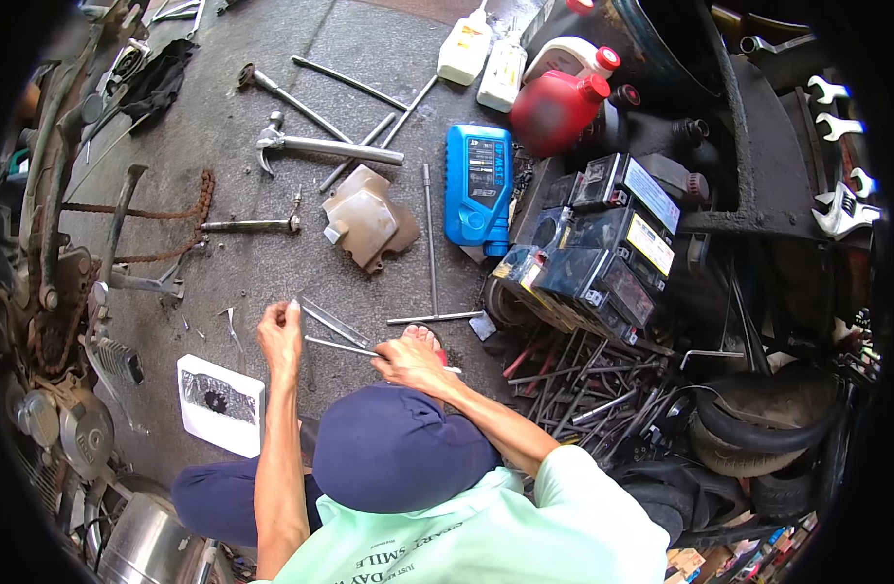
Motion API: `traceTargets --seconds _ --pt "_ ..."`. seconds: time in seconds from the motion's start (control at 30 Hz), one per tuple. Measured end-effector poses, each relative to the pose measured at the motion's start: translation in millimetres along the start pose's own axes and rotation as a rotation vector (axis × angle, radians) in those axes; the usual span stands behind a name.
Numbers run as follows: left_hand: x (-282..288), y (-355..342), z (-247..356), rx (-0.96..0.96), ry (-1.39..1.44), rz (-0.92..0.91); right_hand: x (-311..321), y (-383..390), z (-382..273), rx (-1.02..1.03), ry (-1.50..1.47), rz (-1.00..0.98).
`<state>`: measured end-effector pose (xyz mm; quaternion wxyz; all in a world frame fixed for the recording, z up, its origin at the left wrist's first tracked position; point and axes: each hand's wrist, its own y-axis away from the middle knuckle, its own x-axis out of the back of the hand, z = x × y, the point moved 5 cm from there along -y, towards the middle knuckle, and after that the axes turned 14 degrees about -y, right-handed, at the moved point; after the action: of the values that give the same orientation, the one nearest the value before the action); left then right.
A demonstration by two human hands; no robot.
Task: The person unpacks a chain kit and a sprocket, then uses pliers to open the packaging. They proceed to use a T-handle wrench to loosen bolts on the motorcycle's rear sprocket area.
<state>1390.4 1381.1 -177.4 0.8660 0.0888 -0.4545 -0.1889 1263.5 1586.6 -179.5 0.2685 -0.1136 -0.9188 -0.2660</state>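
Observation:
My left hand (279, 336) is raised in front of my left knee, its thumb and fingers pinched together. Something small and pale shows at the fingertips, too small to name. Closed around the handle end of what looks like an open pair of scissors (336, 319) is my right hand (411, 363), in front of my right knee. Two long metal arms spread from that hand toward the left one; the handles are hidden. Beside my left forearm lies a white box (221, 440) with a black toothed part (216, 400) under clear film. My toes (422, 335) show just beyond the right hand.
Ahead lie a hammer (335, 148), a brown engine cover (367, 220), a T-handle wrench (431, 248) and a blue oil bottle (476, 185). Batteries (602, 253) and piled tools (583, 394) stand at right. Motorcycle parts (82, 428) and a rusty chain (205, 200) are at left.

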Motion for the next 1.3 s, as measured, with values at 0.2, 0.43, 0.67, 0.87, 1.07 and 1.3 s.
traceTargets --seconds 0.2,0.43,0.67,0.87,1.07,1.3 --pt "-6.3 37.1 -8.3 0.009 -0.084 -0.072 11.2 -47.6 -37.3 0.162 -0.181 -0.174" --pt "41.1 48.6 63.9 -0.171 -0.205 -0.356 67.2 -46.5 68.1 -0.277 0.27 0.436" --pt "171.1 91.3 119.2 -0.717 -0.577 -0.116 53.5 -51.6 77.4 -0.201 0.119 0.379" --pt "227.1 111.9 80.9 -0.629 -0.636 -0.233 103.2 -56.9 45.1 -0.039 0.122 0.555" --pt "270.1 104.1 55.6 -0.502 -0.457 -0.333 165.6 -31.6 -40.1 -0.055 -0.143 0.471" --pt "288.5 98.2 26.2 -0.314 -0.497 -0.212 189.5 -11.3 -204.9 0.342 -0.444 0.272"
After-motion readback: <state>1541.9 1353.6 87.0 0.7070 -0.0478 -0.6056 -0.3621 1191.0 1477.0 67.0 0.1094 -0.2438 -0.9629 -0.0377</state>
